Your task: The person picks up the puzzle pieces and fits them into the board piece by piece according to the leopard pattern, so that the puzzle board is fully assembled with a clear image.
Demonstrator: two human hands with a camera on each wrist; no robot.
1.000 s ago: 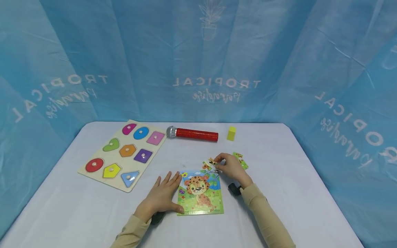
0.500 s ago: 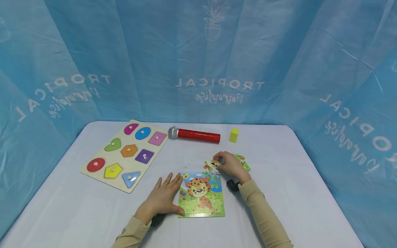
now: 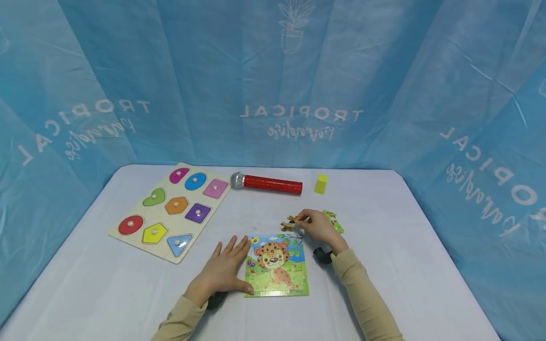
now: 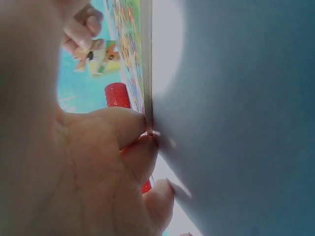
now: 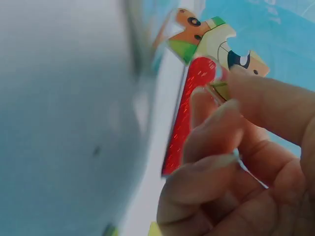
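My left hand (image 3: 223, 271) lies spread at the left side of a square leopard jigsaw puzzle (image 3: 279, 272), its thumb over the lower left corner. In the left wrist view, fingertips (image 4: 140, 152) touch the board's edge. Above the puzzle's upper right corner, my right hand (image 3: 317, 228) pinches an orange, cream and green jigsaw piece (image 5: 219, 42) between thumb and fingers. An animal's eyes show on that piece in the right wrist view. From the head view it appears tilted, almost edge-on. Just beyond the right hand, a green jigsaw piece (image 3: 334, 220) lies on the table.
A shape board (image 3: 141, 208) with knobbed coloured shapes lies at the left. A red toy microphone (image 3: 273, 184) rests at the back, with a yellow block (image 3: 321, 183) to its right. Blue curtains (image 3: 298, 80) hang around the white table (image 3: 384, 246).
The jigsaw piece in my right hand has tilted, from showing its picture to lying nearly edge-on in the head view. My left hand stays at the puzzle's edge.
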